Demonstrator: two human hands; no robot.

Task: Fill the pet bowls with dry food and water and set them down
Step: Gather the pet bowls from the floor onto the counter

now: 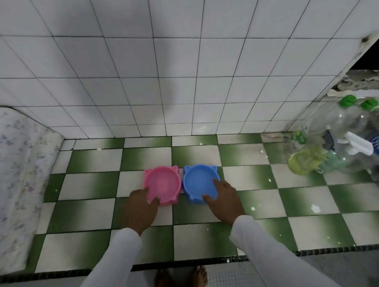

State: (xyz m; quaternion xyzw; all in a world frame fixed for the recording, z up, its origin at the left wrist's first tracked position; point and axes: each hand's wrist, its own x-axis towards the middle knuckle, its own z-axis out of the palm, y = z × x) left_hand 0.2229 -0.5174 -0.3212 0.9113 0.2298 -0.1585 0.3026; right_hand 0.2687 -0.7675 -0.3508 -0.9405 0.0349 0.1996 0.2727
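Bare feet [180, 282] showing at bottom centre. Left hand [141, 209] is gripping the pink bowl [162, 185] near rim, right hand [225, 202] gripping the blue bowl [200, 182]; both are sitting side by side, touching, mid-frame on checkered floor [298, 194]. Bottles [339, 138] are piling at right.

Around me: tiles, bedding and bottles

Before me the green-and-white checkered tile floor [93, 213] meets a white tiled wall [157, 67]; a butterfly-print mattress [13, 176] lies at my left, and a heap of clear plastic bottles with green caps [339, 138] sits in the right corner.
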